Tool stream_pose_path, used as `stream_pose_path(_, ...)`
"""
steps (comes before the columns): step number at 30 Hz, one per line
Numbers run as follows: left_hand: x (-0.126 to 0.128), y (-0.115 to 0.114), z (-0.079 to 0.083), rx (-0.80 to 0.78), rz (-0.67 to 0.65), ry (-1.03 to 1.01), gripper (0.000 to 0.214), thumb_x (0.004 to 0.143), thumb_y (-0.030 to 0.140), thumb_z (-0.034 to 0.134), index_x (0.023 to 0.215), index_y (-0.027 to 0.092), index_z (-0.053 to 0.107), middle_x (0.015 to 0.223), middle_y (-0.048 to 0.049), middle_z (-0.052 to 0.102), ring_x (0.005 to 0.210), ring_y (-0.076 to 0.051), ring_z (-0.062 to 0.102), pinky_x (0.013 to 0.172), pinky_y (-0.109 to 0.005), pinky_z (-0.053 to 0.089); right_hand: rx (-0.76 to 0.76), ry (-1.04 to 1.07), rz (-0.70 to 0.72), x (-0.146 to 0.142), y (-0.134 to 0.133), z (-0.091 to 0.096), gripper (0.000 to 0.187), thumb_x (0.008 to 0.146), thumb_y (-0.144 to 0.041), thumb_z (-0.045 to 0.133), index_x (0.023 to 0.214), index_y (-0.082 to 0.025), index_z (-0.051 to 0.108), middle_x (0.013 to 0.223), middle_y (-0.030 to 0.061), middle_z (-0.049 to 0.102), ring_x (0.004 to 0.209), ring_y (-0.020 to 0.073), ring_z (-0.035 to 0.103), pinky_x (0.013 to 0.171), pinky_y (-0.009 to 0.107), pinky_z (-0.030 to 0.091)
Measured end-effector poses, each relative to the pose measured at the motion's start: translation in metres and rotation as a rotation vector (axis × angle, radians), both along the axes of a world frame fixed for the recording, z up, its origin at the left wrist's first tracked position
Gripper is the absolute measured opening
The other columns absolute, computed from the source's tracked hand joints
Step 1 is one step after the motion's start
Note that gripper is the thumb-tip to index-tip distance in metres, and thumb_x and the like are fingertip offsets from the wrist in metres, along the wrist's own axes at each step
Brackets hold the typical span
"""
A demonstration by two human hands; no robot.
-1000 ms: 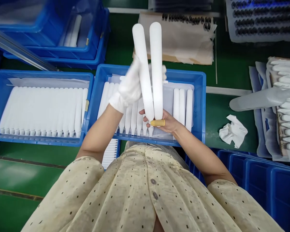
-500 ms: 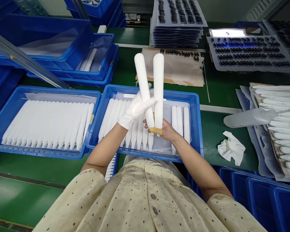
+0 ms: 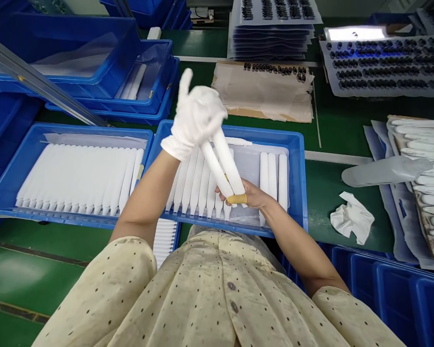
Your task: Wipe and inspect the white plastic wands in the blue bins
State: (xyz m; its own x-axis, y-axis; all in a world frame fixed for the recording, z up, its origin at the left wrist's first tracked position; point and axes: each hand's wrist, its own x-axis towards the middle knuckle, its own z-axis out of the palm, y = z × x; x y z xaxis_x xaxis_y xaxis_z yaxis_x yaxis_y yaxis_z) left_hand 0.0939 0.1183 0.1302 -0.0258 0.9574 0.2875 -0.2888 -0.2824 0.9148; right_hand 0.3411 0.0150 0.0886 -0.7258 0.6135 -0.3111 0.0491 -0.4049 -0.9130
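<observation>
Two smooth white tubes (image 3: 228, 159) with narrowed lower ends slant up to the left above a blue tray (image 3: 299, 188). My right hand (image 3: 251, 193) grips their lower ends, a yellow finger cot on one finger. My left hand (image 3: 198, 115), in a white glove, is closed over the tubes' upper ends and hides them; one finger sticks up. Its fingertips are slightly blurred. Beneath my hands, similar white tubes (image 3: 191, 180) lie side by side in the tray, with a few more tubes (image 3: 272, 176) at its right side.
To the left, another blue tray (image 3: 75, 221) holds a row of white tubes. Stacked blue bins (image 3: 94, 82) stand behind it. On the right are a squeeze bottle (image 3: 383, 171), a crumpled tissue (image 3: 352, 218) and sheets bearing small black parts (image 3: 386, 62).
My left hand has moved up from the middle of the tubes to their upper ends. The tubes have tilted left and lowered, while my right hand keeps its hold.
</observation>
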Motion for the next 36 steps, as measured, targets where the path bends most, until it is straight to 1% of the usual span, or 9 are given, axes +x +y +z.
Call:
stream_pose_path(4, -0.001, 0.008, 0.0, 0.198, 0.241, -0.119, 0.039, 0.087, 0.052, 0.079, 0.119, 0.029, 0.071, 0.122, -0.0003, 0.071, 0.129, -0.027, 0.06, 0.126, -0.05, 0.041, 0.002, 0.065, 0.03, -0.005, 0.0, -0.001, 0.048, 0.07, -0.03, 0.093, 0.112, -0.018, 0.073, 0.115, 0.0106, 0.075, 0.085, 0.0149, 0.069, 0.065, 0.026, 0.061)
stream_pose_path(7, 0.036, -0.023, -0.022, -0.041, -0.06, -0.4, 0.059, 0.089, 0.067, 0.071, 0.133, 0.029, 0.064, 0.116, 0.0003, 0.077, 0.119, -0.028, 0.069, 0.104, -0.045, 0.059, 0.018, 0.051, -0.06, -0.008, 0.002, -0.003, 0.052, 0.067, -0.033, 0.096, 0.111, -0.018, 0.073, 0.111, 0.0094, 0.076, 0.085, 0.0153, 0.069, 0.065, 0.026, 0.062)
stream_pose_path(10, 0.067, -0.063, -0.043, -0.204, -0.352, -0.312, 0.057, 0.085, 0.062, 0.078, 0.126, 0.023, 0.072, 0.107, -0.0064, 0.081, 0.091, -0.026, 0.077, 0.073, -0.035, 0.065, 0.013, 0.015, -0.17, -0.008, 0.003, -0.005, 0.055, 0.064, -0.035, 0.097, 0.11, -0.019, 0.072, 0.112, 0.0097, 0.077, 0.09, 0.0182, 0.072, 0.073, 0.031, 0.065)
stream_pose_path(12, 0.075, -0.078, -0.05, -0.288, -0.406, -0.285, 0.051, 0.086, 0.058, 0.078, 0.123, 0.022, 0.076, 0.106, -0.0088, 0.082, 0.076, -0.024, 0.077, 0.06, -0.033, 0.062, 0.0, -0.014, -0.219, -0.007, 0.005, -0.005, 0.06, 0.063, -0.038, 0.098, 0.113, -0.02, 0.069, 0.113, 0.0094, 0.077, 0.094, 0.0205, 0.073, 0.08, 0.036, 0.066)
stream_pose_path(18, 0.074, -0.071, -0.05, -0.314, -0.408, -0.377, 0.039, 0.081, 0.044, 0.085, 0.106, 0.015, 0.079, 0.109, -0.0122, 0.082, 0.107, -0.031, 0.078, 0.097, -0.041, 0.064, 0.217, -0.077, -0.543, -0.013, 0.015, -0.001, 0.074, 0.065, -0.059, 0.093, 0.12, -0.028, 0.055, 0.116, 0.0049, 0.076, 0.113, 0.0247, 0.072, 0.095, 0.039, 0.062)
stream_pose_path(21, 0.075, -0.065, -0.054, -0.341, -0.482, -0.382, 0.042, 0.085, 0.051, 0.081, 0.106, 0.016, 0.079, 0.108, -0.0136, 0.081, 0.112, -0.035, 0.076, 0.099, -0.046, 0.064, 0.281, -0.099, -0.627, -0.015, 0.018, -0.002, 0.078, 0.068, -0.058, 0.091, 0.13, -0.031, 0.05, 0.116, 0.0044, 0.077, 0.117, 0.0259, 0.071, 0.101, 0.043, 0.06)
stream_pose_path(25, 0.067, -0.062, -0.063, -0.329, -0.432, -0.442, 0.042, 0.092, 0.05, 0.073, 0.123, 0.022, 0.075, 0.116, -0.0095, 0.079, 0.119, -0.03, 0.073, 0.103, -0.042, 0.062, 0.287, -0.093, -0.715, -0.004, 0.019, -0.005, 0.083, 0.072, -0.057, 0.087, 0.142, -0.037, 0.047, 0.122, 0.0029, 0.074, 0.118, 0.024, 0.069, 0.102, 0.043, 0.06)
stream_pose_path(30, 0.056, -0.064, -0.062, -0.421, -0.403, -0.459, 0.059, 0.1, 0.067, 0.051, 0.142, 0.029, 0.066, 0.093, -0.0055, 0.076, 0.088, -0.022, 0.074, 0.08, -0.035, 0.062, 0.212, -0.017, -0.722, 0.006, 0.019, 0.001, 0.062, 0.079, -0.056, 0.079, 0.133, -0.04, 0.054, 0.118, -0.0007, 0.073, 0.114, 0.0202, 0.069, 0.094, 0.038, 0.063)
stream_pose_path(36, 0.064, -0.073, -0.054, -0.486, -0.656, -0.708, 0.062, 0.109, 0.063, 0.024, 0.137, 0.031, 0.07, 0.09, -0.0027, 0.072, 0.07, -0.014, 0.057, 0.058, -0.026, 0.046, 0.211, 0.011, -0.602, -0.002, 0.013, 0.007, 0.054, 0.083, -0.058, 0.075, 0.13, -0.042, 0.055, 0.125, -0.0009, 0.071, 0.117, 0.0222, 0.068, 0.092, 0.043, 0.065)
